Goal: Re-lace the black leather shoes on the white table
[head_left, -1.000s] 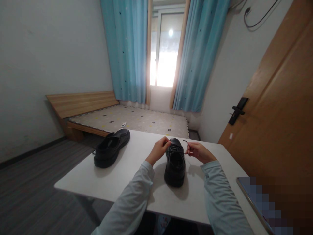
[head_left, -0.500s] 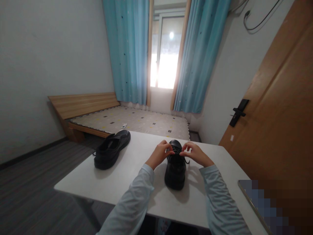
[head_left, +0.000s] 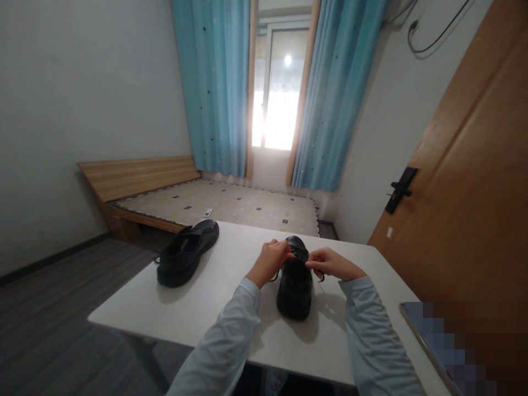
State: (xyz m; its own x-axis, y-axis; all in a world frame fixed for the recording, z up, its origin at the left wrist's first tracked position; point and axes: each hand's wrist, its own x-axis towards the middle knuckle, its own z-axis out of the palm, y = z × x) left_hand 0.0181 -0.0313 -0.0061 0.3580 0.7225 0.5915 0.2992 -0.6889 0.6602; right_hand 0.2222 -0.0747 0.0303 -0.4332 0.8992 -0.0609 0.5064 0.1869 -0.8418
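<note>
A black lace-up shoe (head_left: 294,294) stands on the white table (head_left: 231,275) in front of me, toe pointing away toward the window. My left hand (head_left: 274,258) is at the left side of its lacing, fingers pinched on a shoelace whose end loops down on that side. On the right side of the opening, my right hand (head_left: 328,263) pinches the other part of the black lace, and a lace end hangs below my fingers. The second black shoe (head_left: 185,256) rests at the table's left, apart from both hands.
Behind the table is a bed (head_left: 231,203) with a wooden headboard (head_left: 144,176) and a small white object (head_left: 208,213) on it. A wooden door (head_left: 462,181) with a black handle stands to the right. A flat, partly blurred-out object (head_left: 424,335) lies at the table's right edge.
My right hand has moved slightly right, and my left hand has turned with its fingers more closed. A lace end now shows below the left hand. Both shoes stay in place.
</note>
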